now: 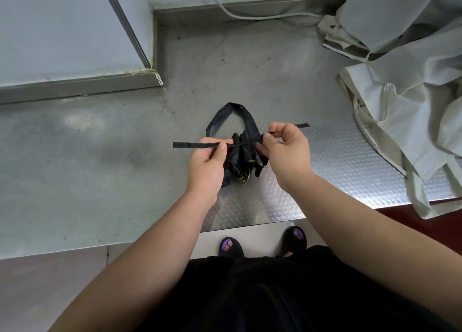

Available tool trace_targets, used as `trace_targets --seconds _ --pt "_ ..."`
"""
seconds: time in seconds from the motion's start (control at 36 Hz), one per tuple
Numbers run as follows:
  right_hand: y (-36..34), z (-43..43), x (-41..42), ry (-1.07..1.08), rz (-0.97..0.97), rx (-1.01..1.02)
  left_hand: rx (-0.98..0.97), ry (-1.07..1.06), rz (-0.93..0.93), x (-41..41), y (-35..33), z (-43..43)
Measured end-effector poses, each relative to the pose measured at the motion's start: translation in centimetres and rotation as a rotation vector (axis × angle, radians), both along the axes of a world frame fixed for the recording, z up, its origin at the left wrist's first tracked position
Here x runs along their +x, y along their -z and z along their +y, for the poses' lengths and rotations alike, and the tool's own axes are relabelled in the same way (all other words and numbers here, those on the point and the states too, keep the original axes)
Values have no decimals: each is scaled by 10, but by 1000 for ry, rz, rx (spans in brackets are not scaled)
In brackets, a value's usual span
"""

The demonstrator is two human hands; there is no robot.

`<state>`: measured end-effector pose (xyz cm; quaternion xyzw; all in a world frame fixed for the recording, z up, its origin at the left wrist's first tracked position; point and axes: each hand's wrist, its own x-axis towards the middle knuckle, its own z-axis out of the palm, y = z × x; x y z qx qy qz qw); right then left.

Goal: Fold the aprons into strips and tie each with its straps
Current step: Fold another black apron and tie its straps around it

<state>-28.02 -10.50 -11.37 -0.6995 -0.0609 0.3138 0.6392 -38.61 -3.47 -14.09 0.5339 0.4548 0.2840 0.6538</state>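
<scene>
Left hand [206, 165] pinches strap [195, 145] | right hand [287, 151] pinches strap end [301, 126]

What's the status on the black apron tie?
Left grip pinches one thin black strap end, right grip the other, pulled taut. Bunched black fabric apron on steel counter, tie in progress. Pale grey cloth pile off right, not obstructing.
</scene>
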Motion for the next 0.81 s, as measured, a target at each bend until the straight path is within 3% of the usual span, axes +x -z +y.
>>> trace_targets --seconds 0.11,0.33,0.47,0.56,0.69,0.81 --pt "9 -6 2 -27 -136 -173 -15 -18 -10 1 0 -3" --pt "14 -5 7 -6 -107 -264 -31 37 -59 0 -1 -6" --pt "1 -10 1 -187 -257 -394 50 44 -46 0 -4 -6" --pt "-3 -8 -5 -313 -156 -483 78 59 -30 2 -3 -8" --pt "-4 2 -2 -307 -194 -424 79 104 0 3 -2 -11" --pt "-1 3 -1 -236 -113 -391 99 106 13 3 -4 -9"
